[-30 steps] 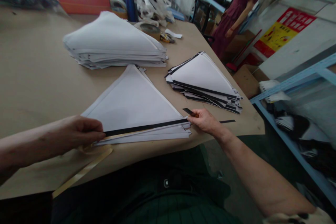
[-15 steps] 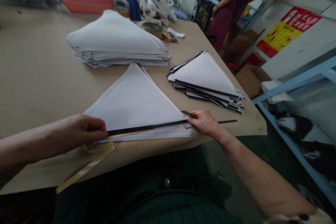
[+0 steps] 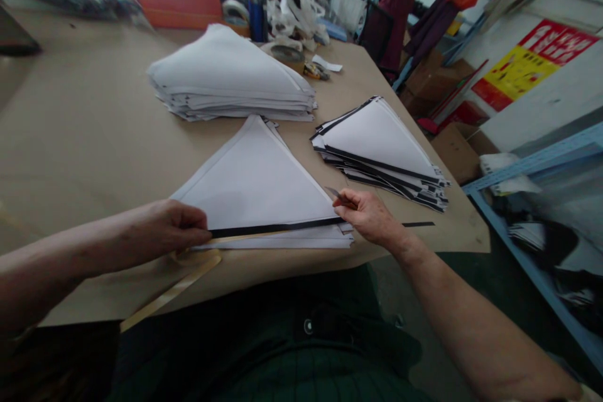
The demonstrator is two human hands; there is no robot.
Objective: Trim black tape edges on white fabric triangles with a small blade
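A white triangular sheet (image 3: 259, 169) lies on a few similar sheets near the table's front edge. Along its near edge runs a black adhesive strip (image 3: 277, 227). My left hand (image 3: 186, 226) pinches the strip's left end, and a yellowish backing ribbon (image 3: 174, 289) hangs below it over the table edge. At the sheet's right corner, my right hand (image 3: 367, 217) is closed around a thin, dark, blade-like tool (image 3: 333, 192), whose tip points up and left. Those fingers rest by the strip's right end. Past my right wrist a black strip end (image 3: 419, 224) shows.
Behind lies a thick stack of plain white sheets (image 3: 230, 75). To the right is a stack of black-edged sheets (image 3: 377, 138). Tape rolls (image 3: 287, 58), a blue bottle (image 3: 257, 3) and plastic bags stand farther back. A person (image 3: 405, 0) is beyond the table, near a blue shelf frame (image 3: 532, 163).
The view has shifted, so everything sits slightly farther right. My right hand has closed in on the sheet's corner, the blade-like tool now angled up. My left hand still pinches the strip.
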